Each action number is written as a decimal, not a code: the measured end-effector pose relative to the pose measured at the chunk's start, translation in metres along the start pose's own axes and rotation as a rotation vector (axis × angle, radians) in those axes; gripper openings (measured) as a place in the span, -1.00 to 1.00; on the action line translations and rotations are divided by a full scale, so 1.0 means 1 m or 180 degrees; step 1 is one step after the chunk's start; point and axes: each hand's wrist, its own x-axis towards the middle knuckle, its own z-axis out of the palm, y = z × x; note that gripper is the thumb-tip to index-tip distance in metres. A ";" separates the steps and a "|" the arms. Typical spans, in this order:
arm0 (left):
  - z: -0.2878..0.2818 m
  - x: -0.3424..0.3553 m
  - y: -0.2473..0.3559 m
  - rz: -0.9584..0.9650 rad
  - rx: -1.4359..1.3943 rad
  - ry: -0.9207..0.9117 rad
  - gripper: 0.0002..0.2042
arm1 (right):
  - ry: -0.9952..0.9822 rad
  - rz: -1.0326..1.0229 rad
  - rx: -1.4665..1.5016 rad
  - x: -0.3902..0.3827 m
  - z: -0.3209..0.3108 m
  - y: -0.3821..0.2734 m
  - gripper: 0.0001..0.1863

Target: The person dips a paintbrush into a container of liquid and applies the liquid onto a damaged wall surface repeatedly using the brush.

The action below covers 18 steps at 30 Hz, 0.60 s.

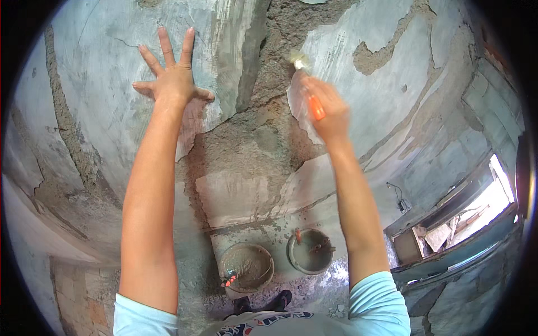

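Brush (pixel 300 65) w/ pale bristles and orange handle is up at the wall (pixel 238 42), bristles right at the edge where the rough brown strip (pixel 283 42) meets smooth grey coating. R hand (pixel 329 106) has it, fingers closed round the handle, a bit blurred; part of the orange shows betw. fingers and palm. L hand (pixel 172 81) is well apart from it, on smooth grey coating on the far side of the strip, fingers spread wide, palm to the wall, nothing in it. Both arms are stretched up, bare below short light-blue sleeves (pixel 378 299). Down by the wall's foot, approx. betw. the arms, two round buckets: L one (pixel 246 245) w/ greyish stuff inside and a red-orange item (pixel 230 278) at its near rim; R one (pixel 290 253) w/ an orange-brown handle (pixel 298 236) at its far rim. Dark shoes (pixel 278 301) just below them. Bright window opening (pixel 468 221) off to the R, w/ boards or rubble beyond, can't tell which.
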 end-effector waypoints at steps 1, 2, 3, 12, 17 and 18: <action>0.002 0.000 0.002 0.0034 -0.0080 0.0042 0.50 | -0.0240 0.0109 -0.0131 -0.023 0.006 -0.009 -0.71; 0.003 0.000 0.000 0.0033 -0.0063 0.0042 0.50 | -0.0459 0.0224 -0.0205 -0.048 0.018 -0.021 -0.71; 0.003 0.000 0.000 0.0042 -0.0046 0.0028 0.50 | -0.0440 0.0405 -0.0016 -0.070 0.025 -0.034 -0.71; 0.004 0.000 -0.002 0.0099 -0.0050 0.0049 0.52 | -0.1035 0.0868 0.1645 -0.101 0.023 -0.054 -0.82; 0.002 0.001 -0.001 0.0102 -0.0024 0.0082 0.52 | -0.0550 0.0677 0.0984 -0.059 0.002 -0.009 -0.80; 0.001 0.000 -0.004 0.0073 0.0012 0.0048 0.53 | -0.0334 0.0712 0.0712 -0.065 0.006 -0.015 -0.79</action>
